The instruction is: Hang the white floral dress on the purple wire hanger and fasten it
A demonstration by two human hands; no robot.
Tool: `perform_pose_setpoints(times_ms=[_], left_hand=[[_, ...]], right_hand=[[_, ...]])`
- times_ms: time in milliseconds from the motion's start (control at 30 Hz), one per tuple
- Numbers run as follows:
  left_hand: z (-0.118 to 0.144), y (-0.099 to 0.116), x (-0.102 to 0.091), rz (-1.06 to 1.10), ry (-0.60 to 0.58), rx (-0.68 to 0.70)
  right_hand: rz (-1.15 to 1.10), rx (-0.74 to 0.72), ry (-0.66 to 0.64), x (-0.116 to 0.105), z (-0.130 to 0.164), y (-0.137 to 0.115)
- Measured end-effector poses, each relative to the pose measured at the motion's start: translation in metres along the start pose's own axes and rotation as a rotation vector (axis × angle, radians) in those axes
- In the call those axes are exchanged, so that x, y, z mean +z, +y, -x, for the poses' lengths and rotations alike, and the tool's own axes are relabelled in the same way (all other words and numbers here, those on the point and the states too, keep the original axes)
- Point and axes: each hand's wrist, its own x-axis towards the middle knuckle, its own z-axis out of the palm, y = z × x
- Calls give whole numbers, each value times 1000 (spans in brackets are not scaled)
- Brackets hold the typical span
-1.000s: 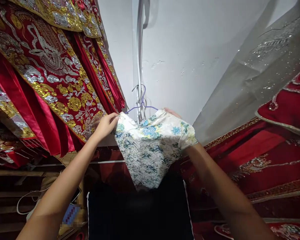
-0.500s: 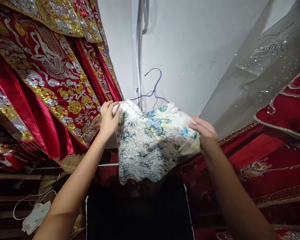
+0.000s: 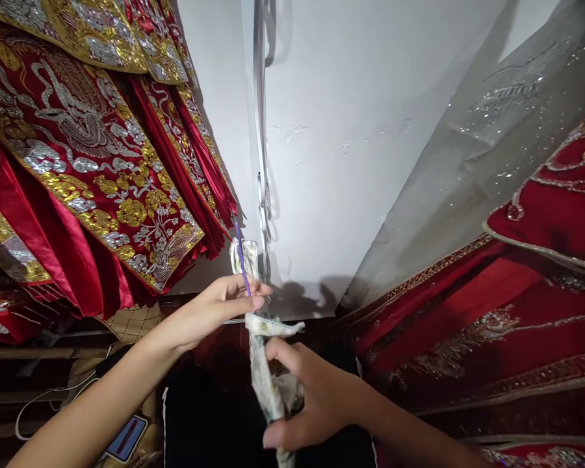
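A floral top [image 3: 262, 374], white with blue and green print, hangs edge-on in front of me on a purple hanger [image 3: 242, 259]. My left hand [image 3: 229, 300] pinches the hanger between thumb and fingers at the top's neck. A pale sleeve [image 3: 250, 255] sticks out beyond that hand. Lower down and to the right, my right hand [image 3: 312, 393] curves round the near side of the top, thumb and index finger wide apart on the cloth. Its other fingers are mostly hidden. The hanger's far end lies close to red fringe.
Red embroidered garments with gold and silver sequins [image 3: 131, 211] hang on the left. On the right hang red beaded garments [image 3: 497, 318] and a sheer sparkling veil-like cloth [image 3: 507, 110]. A white wall [image 3: 331, 130] stands ahead. A phone [image 3: 128, 439] lies at lower left beside a white cable [image 3: 22, 416].
The top has turned from facing me to edge-on and come lower. My left hand has gone from its shoulder to the hanger; my right hand has moved left and down along the cloth.
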Motion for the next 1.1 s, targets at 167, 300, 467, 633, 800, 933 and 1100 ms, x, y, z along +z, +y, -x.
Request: perform_pose_setpoints(times_ms=[167, 300, 467, 633, 800, 933, 1100], left_hand=[[25, 11, -31, -438, -151, -18], [25, 24, -61, -901, 96, 61], [-27, 28, -81, -917, 337, 161], [-98, 31, -113, -785, 450, 211], [-142, 38, -129, -549, 288, 255], [-162, 35, -115, -541, 178, 273], [-158, 16, -96, -569, 128, 288]], right_hand=[[-73, -123, 147, 0, -9, 8], [-196, 40, 590, -2, 13, 46], [-191, 283, 724, 1, 54, 89], [-96, 405, 809, -13, 87, 95], [-74, 437, 840, -26, 95, 100], [-111, 414, 764, -23, 73, 103], [-220, 418, 481, -10, 16, 107]])
